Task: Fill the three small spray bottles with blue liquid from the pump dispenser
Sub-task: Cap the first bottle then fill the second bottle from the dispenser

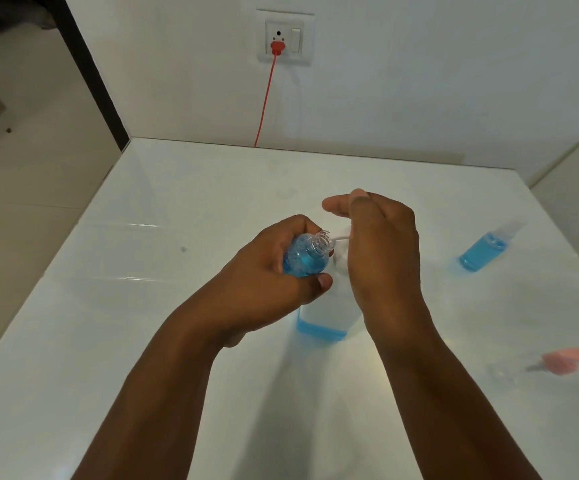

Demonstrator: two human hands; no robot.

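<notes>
Both forearms reach in from the near edge toward the pump dispenser (322, 320), which shows only a shallow blue layer at its base. My left hand (267, 271) grips an uncapped spray bottle (307, 254), tilted with its mouth at the spout; my right hand (378, 244) lies with straight fingers on the pump head. I judge filling is under way; next comes a steady press. Right of the dispenser stand a filled bottle (482, 251) and, nearer, a blurred pink-topped one (558, 363). Left of it the table (142, 271) gives room.

Clear small bottle (307, 256) of bubbly blue liquid, blue-filled capped bottle (481, 251), white table (142, 306), red cable (265, 102), white wall socket (284, 38)
</notes>
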